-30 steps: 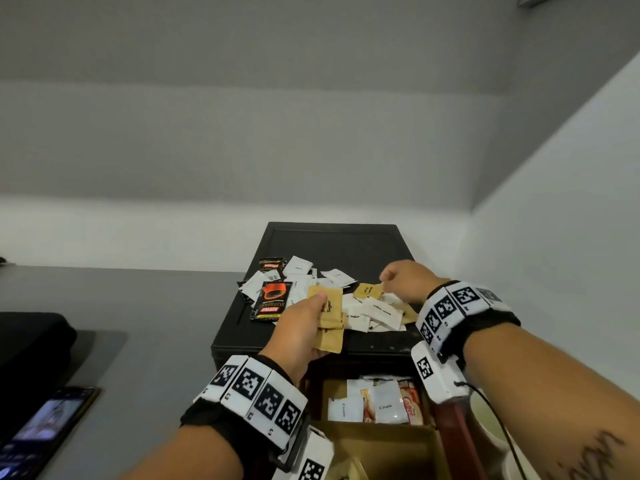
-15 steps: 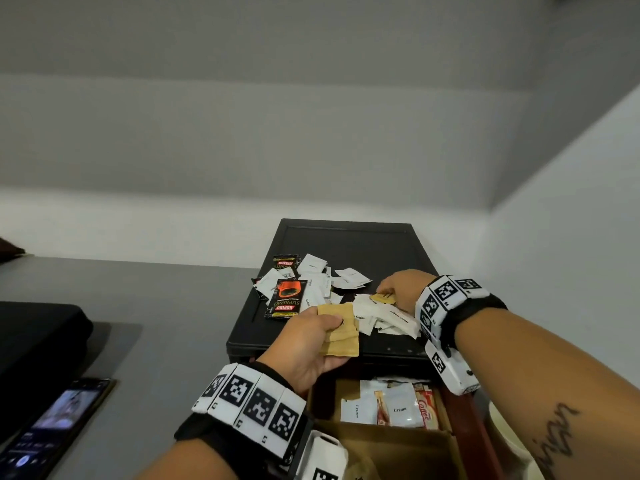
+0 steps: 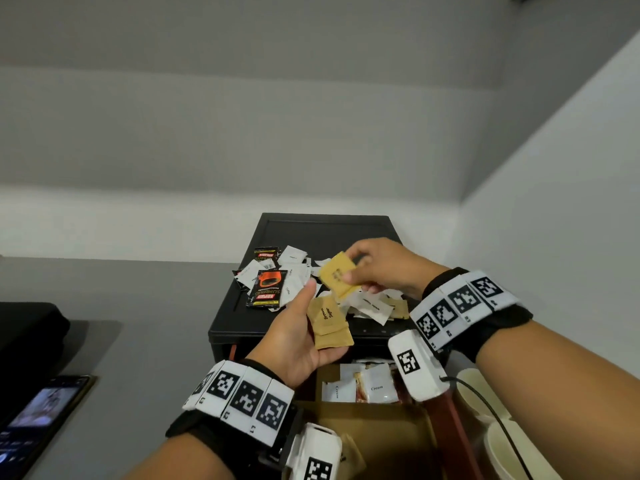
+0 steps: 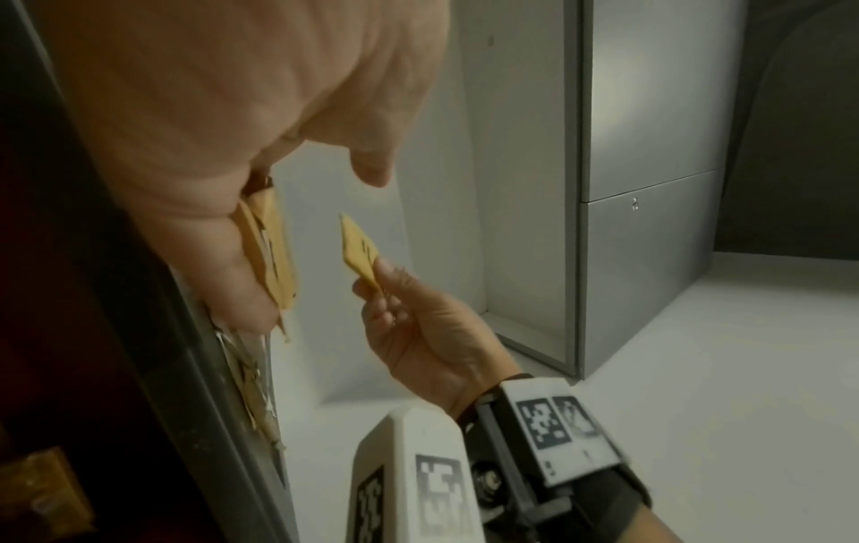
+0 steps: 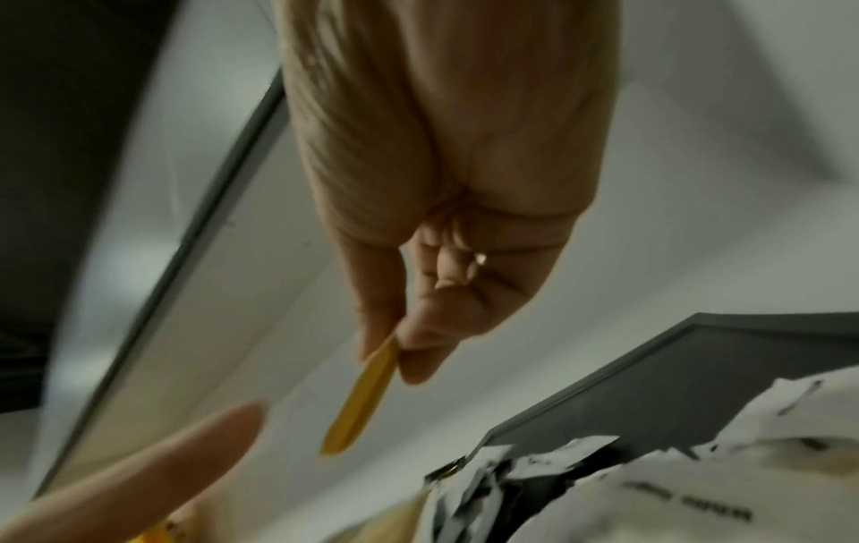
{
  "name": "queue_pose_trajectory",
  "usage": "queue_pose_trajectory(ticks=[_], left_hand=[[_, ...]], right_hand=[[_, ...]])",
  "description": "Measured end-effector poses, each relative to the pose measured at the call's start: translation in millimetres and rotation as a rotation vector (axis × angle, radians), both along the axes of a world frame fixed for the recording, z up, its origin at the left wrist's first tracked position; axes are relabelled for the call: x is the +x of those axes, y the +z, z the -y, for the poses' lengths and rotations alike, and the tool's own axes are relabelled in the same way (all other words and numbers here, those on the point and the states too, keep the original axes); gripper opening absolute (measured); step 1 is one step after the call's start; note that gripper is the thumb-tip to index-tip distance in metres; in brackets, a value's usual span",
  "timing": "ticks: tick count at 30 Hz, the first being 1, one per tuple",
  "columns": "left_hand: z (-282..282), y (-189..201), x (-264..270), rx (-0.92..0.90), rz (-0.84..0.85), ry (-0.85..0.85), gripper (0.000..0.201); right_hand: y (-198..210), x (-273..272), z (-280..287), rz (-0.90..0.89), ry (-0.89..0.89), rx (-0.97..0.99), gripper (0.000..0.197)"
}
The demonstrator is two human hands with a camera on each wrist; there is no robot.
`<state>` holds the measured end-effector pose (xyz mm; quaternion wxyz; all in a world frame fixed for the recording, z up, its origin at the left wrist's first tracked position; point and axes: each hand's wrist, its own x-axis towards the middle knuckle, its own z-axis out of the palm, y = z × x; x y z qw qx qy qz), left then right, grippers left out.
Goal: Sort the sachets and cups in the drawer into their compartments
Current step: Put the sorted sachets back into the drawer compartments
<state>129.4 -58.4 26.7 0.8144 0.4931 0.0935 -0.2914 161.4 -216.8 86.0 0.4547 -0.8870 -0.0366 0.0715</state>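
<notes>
Hands meet at frame centre over the black box (image 3: 329,233). Your right hand (image 3: 388,268) has its grip pinched on one yellow-brown sachet (image 3: 337,275), thumb and fingertips on its edge, held in the air just above your left hand (image 3: 294,337). Your left grip holds a small stack of brown sachets (image 3: 329,323) against the palm, thumb lifted off them. Loose white sachets (image 3: 372,304) and a black-and-orange sachet (image 3: 266,287) lie scattered on the box lid. Lower centre, the open drawer (image 3: 374,427) shows white cream sachets (image 3: 375,386) in a compartment. Cups (image 3: 502,441) sit lower right. Phone (image 3: 38,414) lies on the grey bench (image 3: 138,341), lower left.
</notes>
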Motion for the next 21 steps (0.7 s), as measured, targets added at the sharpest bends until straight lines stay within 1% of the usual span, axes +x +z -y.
queue_pose_trajectory(ticks=[2,3,4,5,6,7,8,9,10,11,12,14,15,19,21], left_hand=[[6,2,-3,-0.002,0.031,0.048,0.035],[8,2,-5,0.002,0.035,0.082,0.029],[8,2,-6,0.009,0.031,0.111,0.026],[8,2,-7,0.014,0.022,0.132,0.024],[8,1,-8,0.018,0.014,0.144,0.024],[7,1,-9,0.022,0.011,0.149,0.025],[6,0,-10,0.027,0.011,0.153,0.026],[5,-2,-11,0.036,0.013,0.160,0.027],[4,-5,-11,0.048,0.015,0.166,0.028],[3,-8,-12,0.053,0.018,0.168,0.029],[3,-9,-14,0.050,0.019,0.168,0.031],[2,-13,-18,0.031,0.012,0.169,0.032],[1,-14,-21,0.015,0.010,0.165,0.031],[-1,-21,-34,-0.052,-0.024,0.129,0.031],[-2,-25,-39,-0.079,-0.048,0.116,0.032]], right_hand=[[-3,-10,-5,-0.056,0.064,0.023,0.013],[-5,-12,-4,-0.039,0.041,0.011,0.009],[-6,-13,0,0.016,-0.013,-0.053,0.005],[-7,-15,6,0.078,-0.080,-0.169,0.008],[-9,-15,15,0.110,-0.139,-0.309,0.016],[-12,-17,23,0.091,-0.163,-0.465,0.025],[-17,-19,29,0.018,-0.146,-0.614,0.033],[-25,-19,33,-0.062,-0.104,-0.729,0.033],[-33,-21,35,-0.118,-0.071,-0.792,0.024],[-40,-22,34,-0.143,-0.068,-0.812,0.015],[-46,-22,35,-0.122,-0.081,-0.803,0.016],[-51,-22,36,-0.070,-0.147,-0.745,0.034],[-51,-22,36,-0.054,-0.180,-0.702,0.039],[-54,-26,42,-0.001,-0.306,-0.500,0.040],[-54,-29,49,0.046,-0.378,-0.417,0.037]])
